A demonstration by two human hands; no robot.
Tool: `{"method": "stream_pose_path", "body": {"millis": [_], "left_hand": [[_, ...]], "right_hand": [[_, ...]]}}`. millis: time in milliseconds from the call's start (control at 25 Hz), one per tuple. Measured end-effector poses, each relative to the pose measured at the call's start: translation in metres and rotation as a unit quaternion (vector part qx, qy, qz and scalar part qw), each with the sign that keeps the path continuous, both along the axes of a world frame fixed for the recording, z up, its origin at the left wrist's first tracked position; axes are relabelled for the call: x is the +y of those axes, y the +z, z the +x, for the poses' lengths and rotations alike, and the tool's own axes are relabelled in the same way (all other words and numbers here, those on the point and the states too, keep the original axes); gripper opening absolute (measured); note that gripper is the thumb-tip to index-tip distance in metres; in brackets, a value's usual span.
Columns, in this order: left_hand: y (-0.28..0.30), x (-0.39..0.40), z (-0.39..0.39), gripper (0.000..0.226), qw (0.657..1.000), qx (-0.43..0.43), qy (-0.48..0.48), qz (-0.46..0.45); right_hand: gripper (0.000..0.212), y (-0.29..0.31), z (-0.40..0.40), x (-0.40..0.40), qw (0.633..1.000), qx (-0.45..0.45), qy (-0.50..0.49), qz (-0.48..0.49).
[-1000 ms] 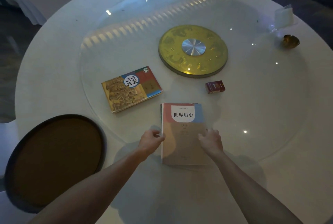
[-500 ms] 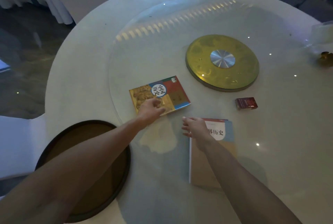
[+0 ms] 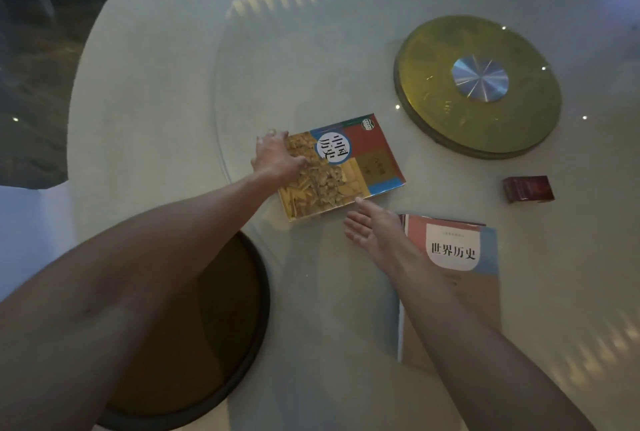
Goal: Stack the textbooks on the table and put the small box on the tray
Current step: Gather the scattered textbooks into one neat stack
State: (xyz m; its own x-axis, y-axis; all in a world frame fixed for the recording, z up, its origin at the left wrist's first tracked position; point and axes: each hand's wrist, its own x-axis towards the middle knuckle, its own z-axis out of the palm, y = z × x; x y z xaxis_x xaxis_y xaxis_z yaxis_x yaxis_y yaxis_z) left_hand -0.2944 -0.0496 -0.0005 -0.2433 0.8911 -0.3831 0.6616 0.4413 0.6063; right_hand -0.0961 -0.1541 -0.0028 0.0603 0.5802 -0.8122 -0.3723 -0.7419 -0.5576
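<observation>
A yellow, red and blue textbook (image 3: pixel 360 160) lies flat on the glass tabletop, turned at an angle. My left hand (image 3: pixel 277 155) rests on its left end, fingers over the far-left corner. My right hand (image 3: pixel 372 228) is open, palm toward the book, fingertips at its near edge. A second textbook (image 3: pixel 460 278) with a pink, white and tan cover lies to the right, partly under my right forearm. The small dark-red box (image 3: pixel 528 189) sits beyond it on the right. The round dark tray (image 3: pixel 256 299) with a brown floor is at lower left, largely hidden by my left arm.
A gold disc with a silver hub (image 3: pixel 479 84) sits at the middle of the round white table (image 3: pixel 145 112). The table's left edge drops to a dark floor.
Both hands left the pink and tan textbook and went left to the yellow one. My left hand now lies on its far-left end, my right hand at its near edge.
</observation>
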Motion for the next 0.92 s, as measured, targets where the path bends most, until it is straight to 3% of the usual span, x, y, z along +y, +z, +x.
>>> {"method": "stream_pose_path", "body": {"millis": [120, 200, 280, 360, 480, 640, 760, 840, 920], "left_hand": [[-0.014, 0.005, 0.000, 0.070, 0.999, 0.040, -0.033, -0.002], [-0.020, 0.003, 0.002, 0.064, 0.993, 0.100, -0.060, 0.010], [-0.019, 0.001, 0.004, 0.071, 0.977, 0.182, -0.111, 0.012], [-0.017, 0.005, 0.002, 0.082, 0.962, 0.229, -0.147, -0.031], [-0.012, 0.009, 0.000, 0.082, 0.955, 0.239, -0.157, -0.083], [-0.004, 0.003, 0.004, 0.087, 0.954, 0.252, -0.138, -0.082], [0.002, -0.016, -0.007, 0.061, 0.971, 0.189, -0.096, -0.107], [0.008, -0.035, -0.015, 0.031, 0.987, 0.011, -0.084, -0.136], [0.015, -0.053, -0.019, 0.017, 0.972, -0.164, -0.053, -0.160]], "right_hand": [[0.055, -0.006, -0.005, 0.008, 1.000, 0.012, -0.005, 0.001], [0.041, -0.009, -0.011, 0.013, 1.000, 0.006, -0.007, -0.001], [0.033, -0.012, -0.013, 0.015, 1.000, 0.002, -0.015, -0.005], [0.039, -0.013, -0.013, 0.013, 1.000, 0.012, -0.025, -0.012], [0.034, -0.011, -0.014, 0.011, 0.999, 0.035, -0.031, -0.021], [0.013, -0.010, -0.011, 0.002, 0.999, 0.021, -0.022, -0.015], [0.012, -0.008, -0.007, -0.012, 1.000, -0.007, -0.025, -0.008], [0.013, -0.007, -0.004, -0.019, 0.999, -0.020, -0.036, -0.008], [0.014, -0.007, -0.002, -0.024, 0.999, -0.041, -0.015, -0.018]]}}
